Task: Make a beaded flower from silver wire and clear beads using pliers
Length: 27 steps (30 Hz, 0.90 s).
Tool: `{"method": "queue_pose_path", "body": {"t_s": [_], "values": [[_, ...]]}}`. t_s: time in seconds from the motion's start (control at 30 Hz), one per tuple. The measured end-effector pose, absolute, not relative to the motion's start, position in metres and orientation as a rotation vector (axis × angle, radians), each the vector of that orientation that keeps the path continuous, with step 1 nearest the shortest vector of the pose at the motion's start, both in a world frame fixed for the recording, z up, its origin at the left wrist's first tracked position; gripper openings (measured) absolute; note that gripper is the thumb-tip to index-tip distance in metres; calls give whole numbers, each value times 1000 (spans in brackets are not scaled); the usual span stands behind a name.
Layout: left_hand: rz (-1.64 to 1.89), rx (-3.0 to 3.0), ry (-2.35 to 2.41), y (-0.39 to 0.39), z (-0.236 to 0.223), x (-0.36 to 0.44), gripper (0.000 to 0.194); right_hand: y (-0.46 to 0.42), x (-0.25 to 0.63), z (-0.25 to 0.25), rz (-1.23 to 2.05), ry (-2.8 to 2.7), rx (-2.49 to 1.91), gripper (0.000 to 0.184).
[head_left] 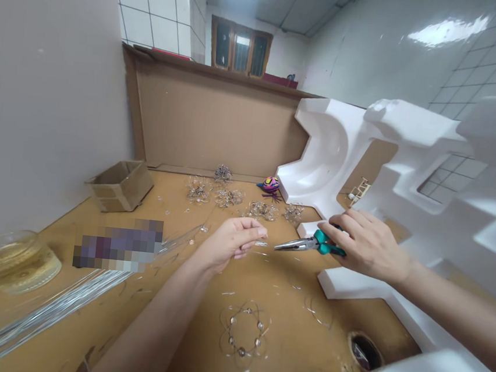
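My left hand [234,242] hovers over the brown table [165,318], fingers pinched on a short piece of thin wire [262,243]. My right hand [367,244] grips long-nose pliers [308,244] with teal handles. The pliers' tip points left toward the wire, close to my left fingertips. Below my hands lies a wire ring with beads [243,330] flat on the table.
Several finished wire-and-bead flowers [229,196] sit at the back by a cardboard wall [219,125]. A small cardboard box [120,184] and a glass bowl [13,260] are at left, with a bundle of clear rods [52,307]. White foam blocks [427,186] crowd the right. A hole [364,350] opens in the table.
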<state>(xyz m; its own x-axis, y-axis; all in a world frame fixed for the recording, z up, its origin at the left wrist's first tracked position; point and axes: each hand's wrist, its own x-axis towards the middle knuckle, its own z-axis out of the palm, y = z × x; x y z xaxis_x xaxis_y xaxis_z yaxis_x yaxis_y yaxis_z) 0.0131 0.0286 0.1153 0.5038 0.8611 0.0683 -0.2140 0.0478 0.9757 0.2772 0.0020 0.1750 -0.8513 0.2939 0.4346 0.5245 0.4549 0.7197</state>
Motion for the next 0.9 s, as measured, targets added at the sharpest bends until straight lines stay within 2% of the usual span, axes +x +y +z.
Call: {"method": "queue_pose_path", "body": {"t_s": [0.73, 0.83, 0.9], "values": [[887, 1212, 636, 34, 108, 17, 25, 1, 276, 177, -1398, -2480, -633, 18], [902, 1260, 644, 35, 105, 19, 26, -1, 276, 180, -1313, -2567, -648, 19], [955, 1308, 667, 35, 104, 22, 27, -3, 273, 185, -1128, -2686, -757, 19]]}}
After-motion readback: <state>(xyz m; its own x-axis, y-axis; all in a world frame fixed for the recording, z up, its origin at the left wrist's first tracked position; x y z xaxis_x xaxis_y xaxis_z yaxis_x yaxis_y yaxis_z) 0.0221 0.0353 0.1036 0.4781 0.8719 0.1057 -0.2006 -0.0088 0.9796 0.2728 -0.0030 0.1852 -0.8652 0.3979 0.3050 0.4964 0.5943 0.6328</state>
